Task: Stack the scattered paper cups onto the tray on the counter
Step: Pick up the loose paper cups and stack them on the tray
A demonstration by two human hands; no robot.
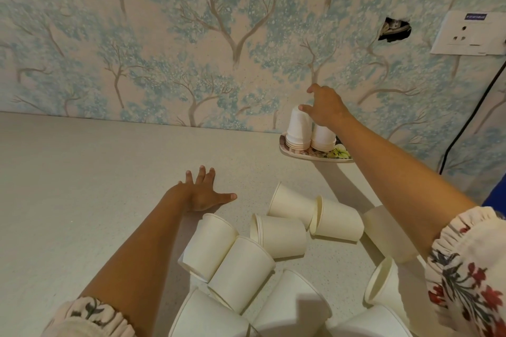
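A flowered tray (290, 151) sits on the counter by the wall and bears two upside-down stacks of white paper cups: a taller left stack (298, 128) and a shorter right stack (323, 139). My right hand (325, 109) hovers over them with its fingers spread. Its thumb touches the top of the left stack, and the hand hides the top of the right stack. Several loose cups (279, 235) lie on their sides on the near counter. My left hand (202, 194) rests flat on the counter, fingers spread, just beyond the nearest cups.
The pale speckled counter (95, 186) stretches out to the left. Tree-patterned wallpaper backs it. A wall socket (471, 33) and a black cable (465, 128) are at the far right, near a hole in the wall (394, 29).
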